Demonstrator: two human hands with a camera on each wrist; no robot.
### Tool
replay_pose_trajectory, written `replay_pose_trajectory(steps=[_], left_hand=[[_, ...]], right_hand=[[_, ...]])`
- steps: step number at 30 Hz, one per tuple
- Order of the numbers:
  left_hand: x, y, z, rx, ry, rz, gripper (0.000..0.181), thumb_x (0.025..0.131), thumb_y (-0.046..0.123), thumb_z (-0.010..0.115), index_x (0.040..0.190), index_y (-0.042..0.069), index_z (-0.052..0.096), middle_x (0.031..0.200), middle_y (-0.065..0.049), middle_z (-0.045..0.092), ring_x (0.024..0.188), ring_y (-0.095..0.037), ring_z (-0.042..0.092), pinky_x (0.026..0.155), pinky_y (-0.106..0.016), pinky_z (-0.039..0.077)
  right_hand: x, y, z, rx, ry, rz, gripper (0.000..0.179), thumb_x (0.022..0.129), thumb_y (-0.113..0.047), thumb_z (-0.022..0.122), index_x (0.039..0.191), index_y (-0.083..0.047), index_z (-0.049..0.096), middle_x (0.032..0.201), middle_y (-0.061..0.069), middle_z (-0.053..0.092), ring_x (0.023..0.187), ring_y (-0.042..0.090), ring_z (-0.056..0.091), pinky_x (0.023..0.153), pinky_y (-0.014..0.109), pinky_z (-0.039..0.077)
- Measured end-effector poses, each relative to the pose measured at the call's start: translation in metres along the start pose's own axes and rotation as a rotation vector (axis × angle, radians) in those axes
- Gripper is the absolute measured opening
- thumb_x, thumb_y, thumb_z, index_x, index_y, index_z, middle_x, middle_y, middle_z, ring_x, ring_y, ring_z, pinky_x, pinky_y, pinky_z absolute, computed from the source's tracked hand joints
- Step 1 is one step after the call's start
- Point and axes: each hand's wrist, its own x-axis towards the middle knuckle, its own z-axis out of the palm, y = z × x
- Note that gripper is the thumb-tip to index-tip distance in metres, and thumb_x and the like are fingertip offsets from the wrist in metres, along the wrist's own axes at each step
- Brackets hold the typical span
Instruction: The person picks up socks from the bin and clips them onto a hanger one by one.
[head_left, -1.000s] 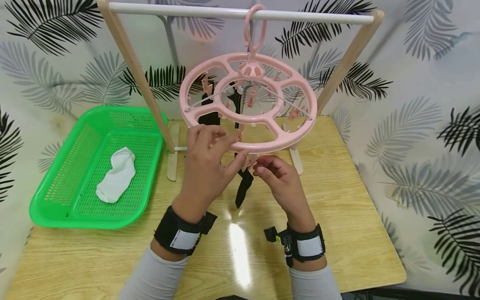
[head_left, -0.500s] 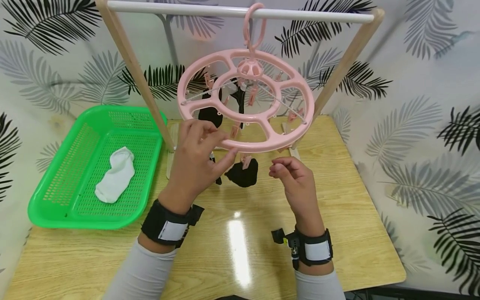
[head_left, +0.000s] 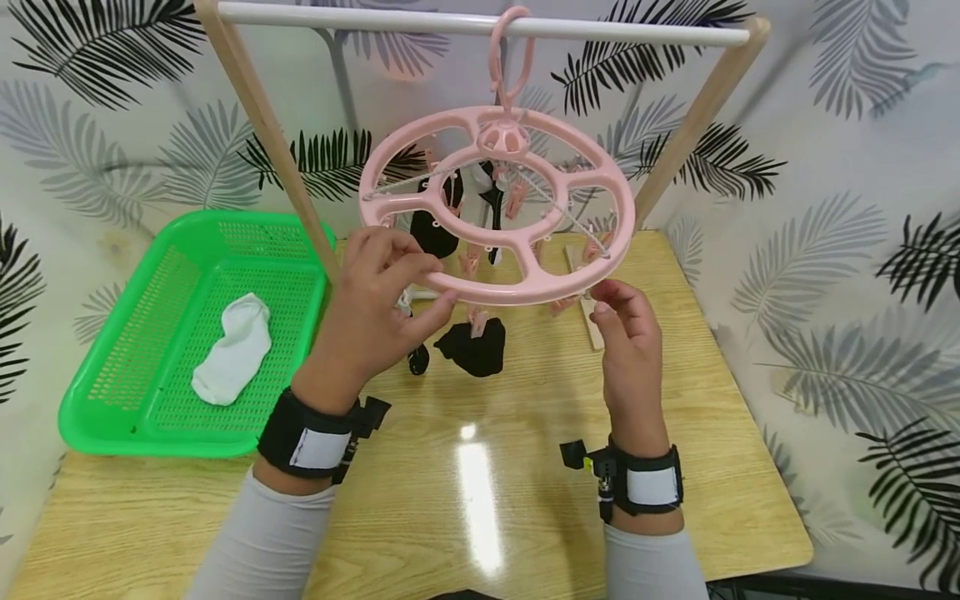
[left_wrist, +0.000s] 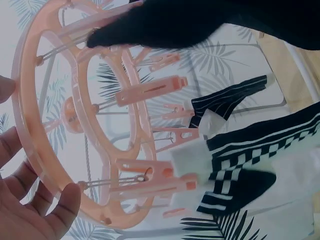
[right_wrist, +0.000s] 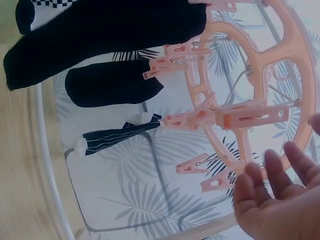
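A round pink clip hanger (head_left: 517, 293) hangs by its hook from a white bar. My left hand (head_left: 366, 304) holds its front left rim between thumb and fingers. At the front right, my right hand (head_left: 632, 350) has its fingertips close to the rim, fingers loosely bent and gripping nothing. A clothespin (head_left: 477, 321) carries a black sock (head_left: 480, 350) below the front rim. In the left wrist view, a checkered black-and-white sock (left_wrist: 240, 160) hangs from another pin. The right wrist view shows a striped sock (right_wrist: 120, 135) and a vacant clothespin (right_wrist: 252, 116).
A green basket (head_left: 97, 400) stands on the left with a white sock (head_left: 234, 350) in it. Wooden posts (head_left: 262, 125) on both sides carry the white bar (head_left: 375, 21). A leaf-patterned wall lies behind the wooden table (head_left: 420, 500).
My right hand has moved from the front clothespin to the right side of the rim. The left hand slid leftward, still holding the rim. The hanger turned slightly, shifting the hanging socks.
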Motion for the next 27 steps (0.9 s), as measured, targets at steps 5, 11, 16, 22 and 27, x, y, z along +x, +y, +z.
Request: replay_pose_trajectory(steps=[5,11,16,22,27], left_hand=[[0.002,-0.003,-0.004,-0.046,-0.016,-0.005,0.022,0.081,0.022,0.079,0.091,0.003,0.073,0.098,-0.016,0.058,0.094,-0.037,0.046,0.086,-0.050,0.038],[0.006,-0.008,-0.009,-0.091,-0.043,0.020,0.022,0.081,0.020,0.081,0.091,0.001,0.072,0.094,-0.015,0.055,0.095,-0.036,0.046,0.088,-0.048,0.035],[0.007,-0.012,-0.014,-0.112,-0.085,0.022,0.021,0.081,0.018,0.080,0.091,0.001,0.073,0.094,-0.013,0.055,0.098,-0.036,0.046,0.090,-0.048,0.035],[0.008,-0.014,-0.018,-0.135,-0.145,0.001,0.020,0.081,0.018,0.082,0.091,0.003,0.073,0.093,-0.011,0.056,0.097,-0.035,0.046,0.089,-0.047,0.035],[0.011,-0.016,-0.024,-0.156,-0.202,-0.012,0.021,0.080,0.018,0.083,0.089,0.002,0.073,0.090,-0.009,0.055,0.092,-0.034,0.045,0.084,-0.046,0.035]], right_hand=[[0.007,-0.001,0.000,-0.016,-0.162,0.028,0.037,0.100,-0.004,0.049,0.137,-0.003,0.054,0.132,0.011,0.055,0.125,0.025,0.046,0.106,0.044,0.035],[0.013,-0.003,0.001,-0.031,-0.299,0.012,0.030,0.101,-0.007,0.051,0.130,-0.005,0.058,0.107,0.015,0.058,0.101,0.031,0.055,0.093,0.038,0.045],[0.015,-0.003,0.001,-0.027,-0.368,0.038,0.029,0.101,-0.005,0.052,0.128,-0.009,0.060,0.105,0.010,0.059,0.099,0.029,0.054,0.087,0.035,0.045],[0.015,-0.001,0.002,-0.006,-0.415,0.049,0.024,0.099,-0.002,0.054,0.121,-0.007,0.062,0.097,0.009,0.056,0.089,0.028,0.053,0.077,0.029,0.048],[0.014,-0.001,0.002,-0.009,-0.405,0.021,0.022,0.095,0.006,0.059,0.113,-0.005,0.061,0.092,0.010,0.054,0.080,0.022,0.054,0.068,0.027,0.049]])
